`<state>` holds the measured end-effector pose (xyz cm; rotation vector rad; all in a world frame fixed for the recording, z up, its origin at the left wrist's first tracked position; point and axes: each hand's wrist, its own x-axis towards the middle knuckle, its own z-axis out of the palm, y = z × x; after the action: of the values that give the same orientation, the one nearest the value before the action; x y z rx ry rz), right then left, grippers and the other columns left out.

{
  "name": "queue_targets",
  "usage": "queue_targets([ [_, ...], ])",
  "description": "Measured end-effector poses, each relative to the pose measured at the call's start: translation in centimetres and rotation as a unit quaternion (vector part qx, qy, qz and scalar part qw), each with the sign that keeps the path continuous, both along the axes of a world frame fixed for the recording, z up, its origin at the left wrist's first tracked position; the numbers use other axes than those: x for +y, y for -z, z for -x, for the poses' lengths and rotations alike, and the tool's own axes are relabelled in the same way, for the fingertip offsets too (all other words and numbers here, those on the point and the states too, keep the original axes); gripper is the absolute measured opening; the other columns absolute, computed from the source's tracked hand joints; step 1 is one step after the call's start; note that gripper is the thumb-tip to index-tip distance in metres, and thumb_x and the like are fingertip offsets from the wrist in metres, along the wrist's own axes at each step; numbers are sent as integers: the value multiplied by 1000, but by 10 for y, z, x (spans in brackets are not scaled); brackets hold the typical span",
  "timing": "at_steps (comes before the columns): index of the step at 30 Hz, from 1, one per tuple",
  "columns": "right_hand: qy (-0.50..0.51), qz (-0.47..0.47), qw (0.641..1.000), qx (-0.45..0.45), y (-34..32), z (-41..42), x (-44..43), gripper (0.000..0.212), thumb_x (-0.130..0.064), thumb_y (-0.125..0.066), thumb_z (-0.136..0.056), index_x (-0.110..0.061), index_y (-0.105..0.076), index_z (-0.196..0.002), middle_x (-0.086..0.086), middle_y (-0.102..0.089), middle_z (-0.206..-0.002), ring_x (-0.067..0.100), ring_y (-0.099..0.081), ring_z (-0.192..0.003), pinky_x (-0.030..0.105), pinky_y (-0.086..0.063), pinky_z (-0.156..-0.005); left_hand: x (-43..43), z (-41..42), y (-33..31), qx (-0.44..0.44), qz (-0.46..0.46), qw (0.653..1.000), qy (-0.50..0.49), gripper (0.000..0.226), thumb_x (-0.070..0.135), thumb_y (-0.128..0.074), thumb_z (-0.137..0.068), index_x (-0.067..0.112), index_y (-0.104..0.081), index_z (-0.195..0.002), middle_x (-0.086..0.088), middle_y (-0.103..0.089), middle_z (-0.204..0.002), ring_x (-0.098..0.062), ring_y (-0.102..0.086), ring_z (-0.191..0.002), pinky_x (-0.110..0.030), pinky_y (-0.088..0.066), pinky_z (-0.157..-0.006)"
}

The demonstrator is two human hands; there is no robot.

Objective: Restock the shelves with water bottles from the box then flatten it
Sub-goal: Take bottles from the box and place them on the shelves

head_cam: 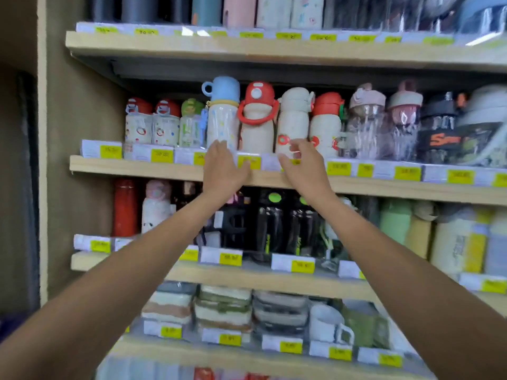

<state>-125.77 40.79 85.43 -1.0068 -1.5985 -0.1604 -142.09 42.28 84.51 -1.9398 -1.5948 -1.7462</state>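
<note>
Currently, the left hand is flat, fingers straight and pressed together, with the fingertips against the foot of the blue-capped bottle. The right hand has its fingers curved and thumb held apart at the foot of the cream bottle; blur prevents telling whether it grips. Between these two stands a red-capped bottle. All three stand upright in the row on the second shelf, behind yellow price tags. Both forearms rise from the lower corners, nearly straight, with the wrists at the shelf edge. More bottles stand on the top shelf.
</note>
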Motion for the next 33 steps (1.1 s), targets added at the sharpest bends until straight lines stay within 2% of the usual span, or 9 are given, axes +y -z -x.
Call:
queue_targets([
  [5, -25, 41, 998, 36, 43, -91, -47, 18, -12, -59, -89, -5, -66, -103, 0, -61, -90, 12, -55, -79, 8, -38, -67, -55, -106, 40, -43, 5, 995, 94, 52, 17, -62, -84, 1, -45, -131, -15, -47, -133, -26, -42, -126, -28, -28, -105],
  [9, -12, 105, 993, 62, 89, -182, -83, 12, -9, -59, -87, -6, -69, -94, 1, -62, -81, 11, -56, -73, 16, -43, -70, -92, -200, 81, -69, 72, 975, 198, 43, 17, -62, -87, 6, -49, -127, -9, -56, -128, -19, -54, -111, -28, -42, -98],
  [14, 20, 186, 979, 80, 161, -303, -136, 13, -9, -55, -87, -15, -64, -80, 11, -67, -81, 20, -61, -78, 30, -46, -73, -124, -318, 144, -103, 166, 942, 271, 38, 8, -62, -86, 1, -55, -123, -13, -61, -123, -25, -59, -112, -23, -42, -91],
  [19, 82, 262, 956, 101, 238, -422, -199, 14, -8, -55, -88, -12, -63, -77, 16, -68, -79, 14, -59, -65, 31, -46, -67, -157, -443, 226, -55, 246, 905, 341, 19, 14, -59, -86, 9, -64, -103, -11, -67, -106, -19, -61, -96, -22, -42, -80],
  [23, 120, 321, 929, 138, 286, -505, -231, 16, -17, -55, -82, -20, -59, -67, 22, -66, -76, 28, -63, -74, 34, -45, -63, -176, -529, 276, -25, 290, 876, 385, 20, 16, -60, -87, 7, -65, -105, -3, -62, -92, -14, -57, -89, -25, -44, -76],
  [26, 179, 347, 904, 176, 327, -572, -253, 21, -16, -56, -83, 1, -62, -74, 30, -65, -79, 27, -61, -71, 37, -44, -62, -183, -601, 314, 26, 343, 838, 423, 20, 15, -57, -90, 10, -63, -108, -4, -60, -93, -16, -57, -87, -24, -43, -68],
  [29, 223, 374, 874, 215, 363, -634, -275, 14, -11, -56, -88, -1, -65, -86, 24, -68, -85, 24, -62, -75, 29, -42, -60, -184, -675, 353, 88, 389, 789, 467, 8, 14, -56, -90, 19, -61, -96, -7, -55, -92, -16, -53, -85, -24, -40, -68],
  [31, 258, 380, 856, 237, 392, -688, -287, 10, -9, -55, -87, -7, -65, -87, 20, -70, -88, 28, -64, -78, 32, -45, -61, -183, -737, 384, 135, 421, 740, 506, 21, 19, -61, -86, 11, -62, -106, -7, -54, -94, -17, -54, -87, -26, -44, -73],
  [33, 282, 395, 837, 253, 417, -732, -300, 13, -10, -52, -89, -9, -65, -87, 20, -70, -87, 32, -65, -80, 38, -49, -65, -185, -784, 408, 160, 441, 701, 538, 22, 25, -63, -74, 13, -60, -91, -8, -51, -89, -18, -51, -82, -28, -41, -75],
])
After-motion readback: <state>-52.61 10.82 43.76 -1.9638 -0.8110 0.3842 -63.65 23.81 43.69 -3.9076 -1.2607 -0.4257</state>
